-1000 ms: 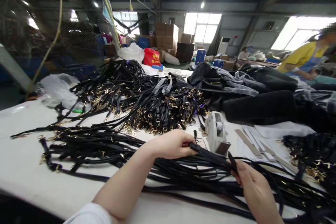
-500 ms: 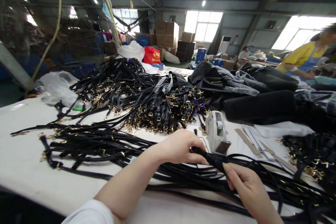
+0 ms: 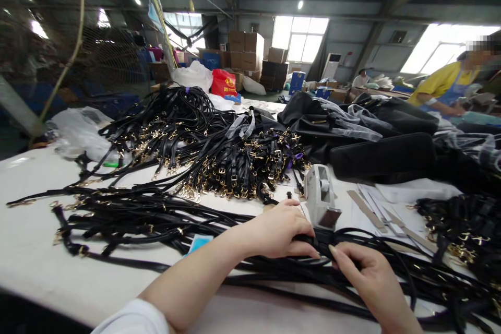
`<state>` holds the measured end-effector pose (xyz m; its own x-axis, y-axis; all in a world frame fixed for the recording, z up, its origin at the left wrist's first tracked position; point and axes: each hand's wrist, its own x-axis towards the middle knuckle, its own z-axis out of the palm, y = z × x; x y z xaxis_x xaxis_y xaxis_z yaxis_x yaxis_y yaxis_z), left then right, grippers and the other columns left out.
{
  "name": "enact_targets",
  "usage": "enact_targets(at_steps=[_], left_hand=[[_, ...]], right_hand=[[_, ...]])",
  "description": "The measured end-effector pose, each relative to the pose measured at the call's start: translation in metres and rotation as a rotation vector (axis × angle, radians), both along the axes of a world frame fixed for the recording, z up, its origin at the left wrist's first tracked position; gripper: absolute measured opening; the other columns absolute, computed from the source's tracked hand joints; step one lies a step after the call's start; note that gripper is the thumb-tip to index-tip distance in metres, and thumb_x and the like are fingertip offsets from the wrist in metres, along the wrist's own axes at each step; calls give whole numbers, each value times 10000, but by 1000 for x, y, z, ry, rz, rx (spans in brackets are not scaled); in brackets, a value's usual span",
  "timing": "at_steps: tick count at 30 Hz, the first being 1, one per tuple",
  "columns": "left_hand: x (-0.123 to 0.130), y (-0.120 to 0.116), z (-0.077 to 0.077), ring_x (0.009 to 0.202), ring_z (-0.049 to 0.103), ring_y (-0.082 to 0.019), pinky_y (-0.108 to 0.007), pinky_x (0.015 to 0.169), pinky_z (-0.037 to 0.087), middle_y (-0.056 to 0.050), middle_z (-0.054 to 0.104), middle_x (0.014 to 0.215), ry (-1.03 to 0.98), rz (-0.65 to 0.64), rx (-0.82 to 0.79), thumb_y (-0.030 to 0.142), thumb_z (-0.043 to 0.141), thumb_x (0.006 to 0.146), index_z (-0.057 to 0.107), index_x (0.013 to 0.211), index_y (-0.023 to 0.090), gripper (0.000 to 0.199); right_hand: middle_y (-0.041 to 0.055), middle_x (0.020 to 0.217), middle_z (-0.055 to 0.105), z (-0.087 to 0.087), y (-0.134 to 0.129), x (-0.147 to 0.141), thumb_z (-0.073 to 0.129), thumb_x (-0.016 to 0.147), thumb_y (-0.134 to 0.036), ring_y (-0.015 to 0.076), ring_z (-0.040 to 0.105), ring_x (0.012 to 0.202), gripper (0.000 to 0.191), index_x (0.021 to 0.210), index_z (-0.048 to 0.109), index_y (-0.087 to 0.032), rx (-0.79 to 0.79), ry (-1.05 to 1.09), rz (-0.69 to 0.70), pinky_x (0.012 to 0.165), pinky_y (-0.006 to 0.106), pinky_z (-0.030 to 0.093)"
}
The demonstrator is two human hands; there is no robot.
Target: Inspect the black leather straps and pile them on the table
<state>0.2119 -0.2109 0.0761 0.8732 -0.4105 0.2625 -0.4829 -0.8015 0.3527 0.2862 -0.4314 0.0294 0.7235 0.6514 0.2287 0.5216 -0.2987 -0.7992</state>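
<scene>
My left hand is closed round a black strap, just in front of the white tape dispenser. To its right, my right hand pinches the same black strap between thumb and fingers. Beneath both hands lies a long bundle of black straps with gold clasps, stretched across the table. A light blue piece lies by my left forearm. Behind the hands is a heaped pile of black straps with gold buckles.
Black bags with clear wrap lie at the back right, near paper strips. More clasped straps are at the right. A plastic bag sits at left. A person in yellow stands beyond.
My left hand has shifted slightly down and right along the strap, closer to my right hand. More of the light blue piece shows. The view has shifted slightly.
</scene>
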Motion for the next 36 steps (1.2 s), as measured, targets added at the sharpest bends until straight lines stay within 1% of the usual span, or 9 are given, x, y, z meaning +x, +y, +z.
enact_targets(at_steps=[4, 8, 12, 17, 20, 26, 31, 34, 36], left_hand=[[1, -6, -2, 828, 664, -200, -352, 1089, 334, -43, 750, 828, -51, 13, 16, 461, 656, 882, 739, 916, 159, 315], [2, -14, -10, 840, 664, -229, -317, 874, 455, -73, 737, 802, -75, 21, 11, 514, 669, 851, 748, 912, 154, 374], [4, -21, -16, 775, 663, -199, -288, 743, 453, -72, 724, 791, -59, -33, -37, 494, 607, 908, 733, 976, 137, 385], [1, -10, -5, 800, 653, -200, -284, 758, 442, -62, 705, 786, -90, 23, -89, 504, 596, 913, 725, 942, 149, 379], [-3, 2, 6, 812, 639, -197, -283, 767, 440, -65, 697, 800, -106, 96, -97, 497, 564, 934, 719, 918, 157, 374], [-7, -9, 4, 821, 645, -202, -300, 781, 454, -58, 705, 818, -108, 72, -15, 471, 623, 905, 721, 973, 165, 329], [-7, -9, -3, 744, 642, -204, -299, 692, 447, -52, 697, 743, -71, 98, 49, 471, 671, 866, 748, 891, 196, 287], [-11, 4, 6, 747, 637, -186, -267, 679, 426, -45, 714, 773, -15, 54, -3, 459, 644, 891, 750, 897, 211, 269], [-17, 20, 18, 731, 623, -172, -258, 674, 399, -41, 710, 770, 1, 113, -26, 438, 560, 947, 740, 851, 203, 311]], right_hand=[[-1, 582, 553, 2, 0, 2, 547, 917, -513, 157, 514, 567, 465, 588, 603, -189, -23, -4, 40, 547, 244, 391], [8, 627, 566, 2, 3, 1, 503, 950, -497, 167, 525, 612, 453, 637, 619, -191, -28, 17, 133, 586, 252, 408], [0, 605, 512, 0, 4, -1, 486, 960, -484, 154, 485, 586, 457, 616, 566, -194, 55, 57, 173, 552, 240, 400], [10, 629, 555, -4, -3, 2, 570, 908, -508, 159, 492, 554, 357, 778, 689, -197, 103, 34, 49, 500, 237, 421], [25, 694, 613, -4, -5, 3, 612, 880, -506, 187, 559, 633, 325, 856, 715, -199, 121, 28, -62, 559, 245, 462], [19, 709, 650, -3, 4, 1, 498, 961, -467, 190, 596, 676, 384, 770, 703, -204, 1, -4, 138, 633, 253, 464], [12, 679, 625, -7, 8, 0, 488, 965, -436, 185, 588, 651, 373, 726, 661, -208, -43, -98, 163, 612, 253, 466], [6, 707, 652, -7, 9, -1, 579, 905, -426, 190, 611, 664, 273, 750, 672, -221, -69, -169, 170, 626, 253, 483], [-4, 708, 663, -8, 9, 2, 634, 859, -405, 189, 620, 657, 202, 767, 679, -231, -104, -210, 132, 616, 250, 485]])
